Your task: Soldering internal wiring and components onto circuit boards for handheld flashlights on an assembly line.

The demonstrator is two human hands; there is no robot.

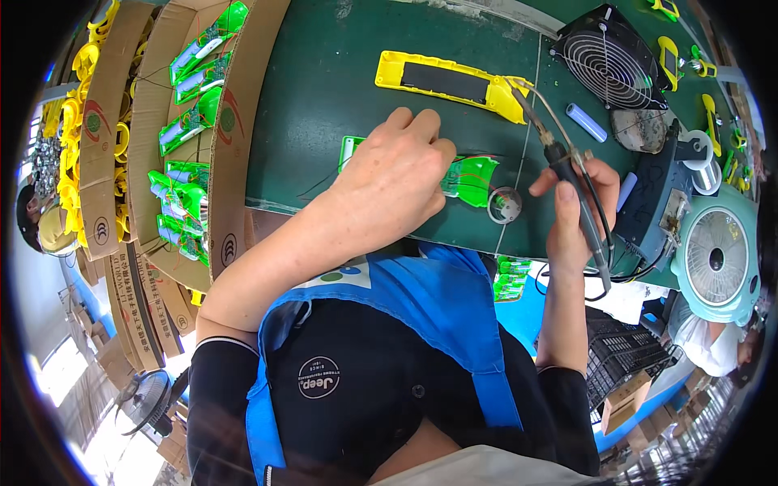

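My left hand (pixel 395 174) is closed over the middle of a green plastic casing (pixel 472 180) on the green table, hiding most of it and whatever lies under the fingers. Thin wires run out of the casing on both sides. A round clear lens (pixel 504 206) sits by its right end. In my right hand (pixel 577 212) is a soldering iron (pixel 557 155) with a black handle and a bent metal tube alongside. Its tip points up and left, over the right end of a yellow plastic casing (pixel 442 77) that has a dark strip inside.
At left, a cardboard box (pixel 231 138) holds several green casings with batteries; yellow parts fill another beyond it. A black fan (pixel 604 61), loose blue battery (pixel 586 122), soldering station (pixel 648 194), solder spool (pixel 705 174) and pale green fan (pixel 716 257) stand at right.
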